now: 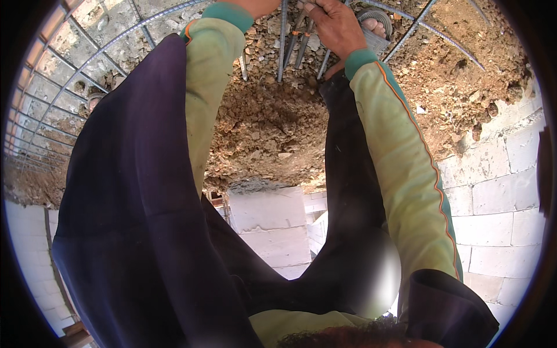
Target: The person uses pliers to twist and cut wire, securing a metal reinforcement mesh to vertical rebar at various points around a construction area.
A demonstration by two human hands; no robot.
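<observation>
My right hand point(339, 29) is at the top of the view, fingers curled and closed around the upper part of a pair of pincers point(304, 43). The pincers' two dark handles hang toward me over the stones; their jaws are hidden. Close by stands a ribbed steel rebar point(282, 43), with a second rod's end point(322, 68) under my right wrist. At the upper edge my left hand point(252, 7) shows only its back and wrist. Its fingers are out of the picture, so its grip cannot be seen.
Rebar mesh point(58, 87) spreads on the left, and a curved bar point(145, 23) crosses above. A sandalled foot point(376, 28) rests beyond my right hand. Rubble and soil point(267, 127) lie between my dark-trousered legs. Pale block walls point(493, 203) stand lower right and below.
</observation>
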